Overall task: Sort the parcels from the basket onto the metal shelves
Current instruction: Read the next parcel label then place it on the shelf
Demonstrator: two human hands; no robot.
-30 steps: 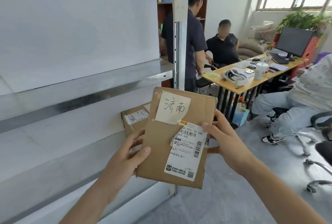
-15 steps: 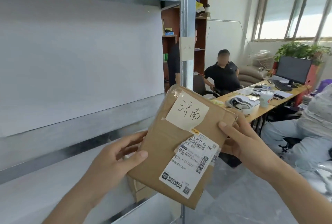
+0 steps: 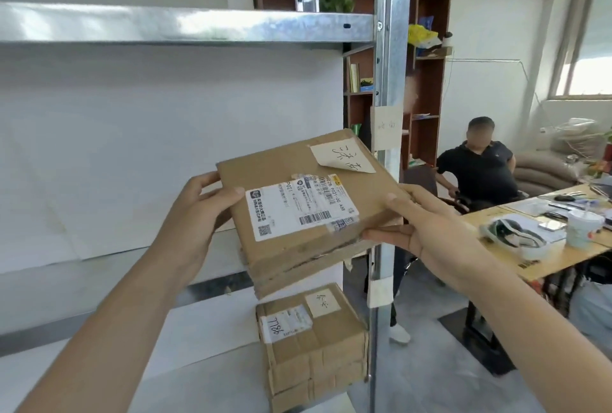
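I hold a flat brown cardboard parcel [image 3: 291, 181] with both hands in front of the metal shelves [image 3: 185, 27]. It lies nearly level, with a white shipping label and a handwritten paper note on top. My left hand [image 3: 202, 210] grips its left edge, thumb on top. My right hand [image 3: 427, 230] grips its right front corner. The parcel is level with the middle shelf [image 3: 99, 277], at its right end. A second brown parcel [image 3: 314, 343], marked 7786, rests on the lower shelf below it. The basket is out of view.
The shelf's metal upright post [image 3: 387, 81] stands just right of the parcel, with paper tags taped on. Beyond it are a brown bookcase [image 3: 427, 81], a seated person [image 3: 477, 167] and a wooden desk [image 3: 530, 237] with a cup and clutter.
The parcel has gone from upright, facing me, to lying nearly flat, and has been raised toward the middle shelf. My view has tilted upward, showing the upper shelf.
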